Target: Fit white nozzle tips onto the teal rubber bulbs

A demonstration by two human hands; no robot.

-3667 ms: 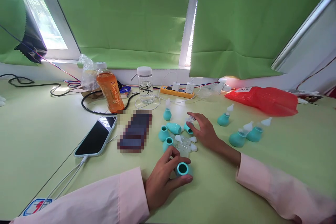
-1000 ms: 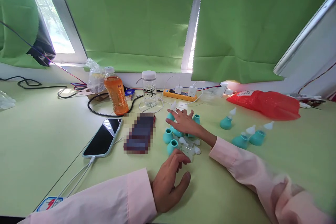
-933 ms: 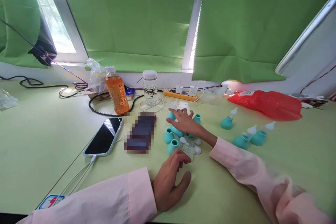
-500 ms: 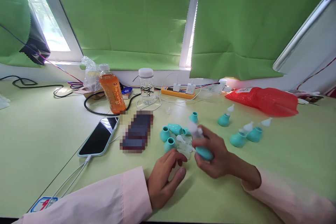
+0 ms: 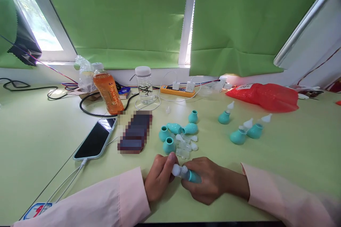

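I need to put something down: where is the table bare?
Bare: left of the cabled phone; between the open teal bulbs and the three white-tipped bulbs. Crowded: around those open bulbs and clear pieces, and along the back by the orange bottle.

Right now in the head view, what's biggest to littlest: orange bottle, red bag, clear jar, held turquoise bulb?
1. Red bag
2. Orange bottle
3. Clear jar
4. Turquoise bulb: smallest showing, though the right hand hides part of it
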